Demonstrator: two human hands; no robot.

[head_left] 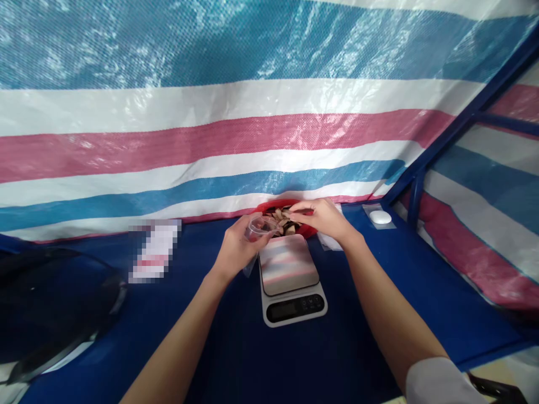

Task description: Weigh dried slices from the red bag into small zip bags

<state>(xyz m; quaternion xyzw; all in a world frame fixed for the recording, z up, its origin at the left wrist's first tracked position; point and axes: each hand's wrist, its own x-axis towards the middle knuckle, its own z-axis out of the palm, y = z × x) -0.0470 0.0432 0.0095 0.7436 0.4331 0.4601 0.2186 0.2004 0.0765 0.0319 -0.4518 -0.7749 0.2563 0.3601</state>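
My left hand is closed around a small clear plastic cup, held tilted beside a red basin. Inside the basin lie several brown and pale dried slices. Over the basin's right side, my right hand has its fingers bent down and pinched at the slices; what is between the fingertips is too small to make out. Directly in front of the basin sits a white kitchen scale with a shiny metal plate; its display looks dark.
A large dark round object stands on the left of the blue table. A blurred-out paper lies nearby. At the right are a white oval object on a clear bag and a blue frame bar. Striped tarpaulin closes off the back.
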